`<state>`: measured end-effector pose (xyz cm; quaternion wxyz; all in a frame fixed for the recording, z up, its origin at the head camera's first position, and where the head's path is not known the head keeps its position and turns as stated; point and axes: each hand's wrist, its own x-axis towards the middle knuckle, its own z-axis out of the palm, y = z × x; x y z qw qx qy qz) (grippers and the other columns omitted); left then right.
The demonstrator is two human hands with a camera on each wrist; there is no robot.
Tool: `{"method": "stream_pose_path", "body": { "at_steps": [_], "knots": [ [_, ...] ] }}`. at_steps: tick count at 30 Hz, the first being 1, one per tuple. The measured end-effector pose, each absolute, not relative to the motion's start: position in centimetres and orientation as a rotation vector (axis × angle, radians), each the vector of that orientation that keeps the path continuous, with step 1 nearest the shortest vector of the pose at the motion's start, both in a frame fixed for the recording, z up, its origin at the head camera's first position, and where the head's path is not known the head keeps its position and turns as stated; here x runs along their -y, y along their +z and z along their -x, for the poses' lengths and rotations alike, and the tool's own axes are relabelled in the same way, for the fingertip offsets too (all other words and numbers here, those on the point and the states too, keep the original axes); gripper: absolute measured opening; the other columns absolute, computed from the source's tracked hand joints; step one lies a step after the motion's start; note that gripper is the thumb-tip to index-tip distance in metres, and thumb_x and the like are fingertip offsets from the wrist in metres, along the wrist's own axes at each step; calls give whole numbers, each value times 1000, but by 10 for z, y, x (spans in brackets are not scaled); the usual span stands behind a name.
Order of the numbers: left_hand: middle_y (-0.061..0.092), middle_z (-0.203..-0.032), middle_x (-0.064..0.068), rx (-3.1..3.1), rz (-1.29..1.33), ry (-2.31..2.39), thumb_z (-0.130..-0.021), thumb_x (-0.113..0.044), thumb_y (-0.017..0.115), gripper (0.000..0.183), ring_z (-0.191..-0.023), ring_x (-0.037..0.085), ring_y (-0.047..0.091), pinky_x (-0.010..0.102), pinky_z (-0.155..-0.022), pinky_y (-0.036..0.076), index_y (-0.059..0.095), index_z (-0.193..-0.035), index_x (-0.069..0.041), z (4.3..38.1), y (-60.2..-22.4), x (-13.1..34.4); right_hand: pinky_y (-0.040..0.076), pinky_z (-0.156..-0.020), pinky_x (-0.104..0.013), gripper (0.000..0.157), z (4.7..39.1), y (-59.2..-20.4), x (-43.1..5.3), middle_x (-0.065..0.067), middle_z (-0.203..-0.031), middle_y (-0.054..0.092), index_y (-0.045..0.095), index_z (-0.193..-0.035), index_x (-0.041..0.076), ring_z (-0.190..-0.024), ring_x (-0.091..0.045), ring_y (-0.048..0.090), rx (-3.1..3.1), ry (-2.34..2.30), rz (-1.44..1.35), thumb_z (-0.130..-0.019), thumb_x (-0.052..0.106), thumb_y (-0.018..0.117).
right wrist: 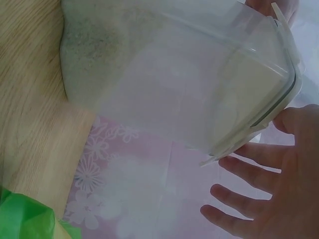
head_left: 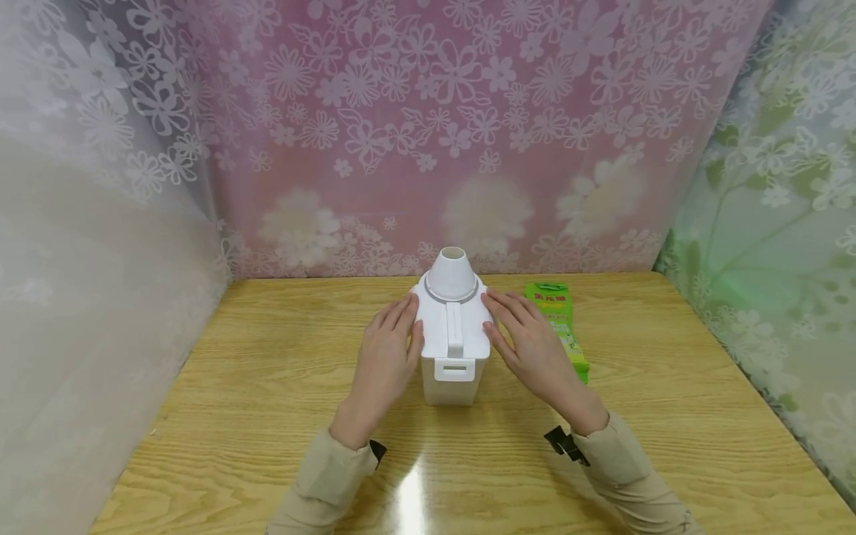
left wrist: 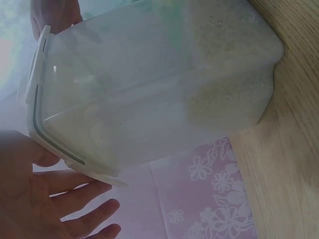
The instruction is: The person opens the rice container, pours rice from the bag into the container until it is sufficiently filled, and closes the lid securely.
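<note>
A clear plastic storage container [left wrist: 149,94] stands upright on the table, with pale grains in its lower part. On top is a white lid [head_left: 472,338] carrying a cone-shaped cup [head_left: 452,276], a strap-like handle and a front latch [head_left: 455,370]. My left hand [head_left: 386,357] touches the lid's left edge, its thumb and fingertips along the rim and its fingers fairly straight. At the opposite edge my right hand [head_left: 535,349] touches the rim the same way, its lower fingers spread apart in the right wrist view.
A green packet [head_left: 555,312] with red lettering lies on the wooden table [head_left: 281,386], right of the container and partly behind my right hand. Flowered curtains [head_left: 428,148] hang behind the table and at both sides.
</note>
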<state>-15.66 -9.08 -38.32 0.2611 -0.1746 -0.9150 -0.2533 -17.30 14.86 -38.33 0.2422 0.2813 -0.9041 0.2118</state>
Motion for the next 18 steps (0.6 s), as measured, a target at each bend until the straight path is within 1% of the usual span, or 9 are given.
{"method": "stream_pose_path", "body": {
  "at_steps": [8,18],
  "knots": [
    [59,-142,17,2496,469,-687,-103,-17,54,41,-130,38,55,48,-113,41,59,-138,5,155,-382,91,38,-113,-56,48,174,-385,-149,-20,-143,57,55,-145,2,-133,-44,49,2459,558,-785,-100,18,63],
    [61,-139,18,2483,486,-672,-103,-16,54,39,-129,38,56,48,-112,42,61,-135,6,157,-384,92,36,-114,-54,47,173,-385,-150,-18,-142,57,54,-145,3,-134,-42,48,2485,550,-775,-102,21,61]
  ]
}}
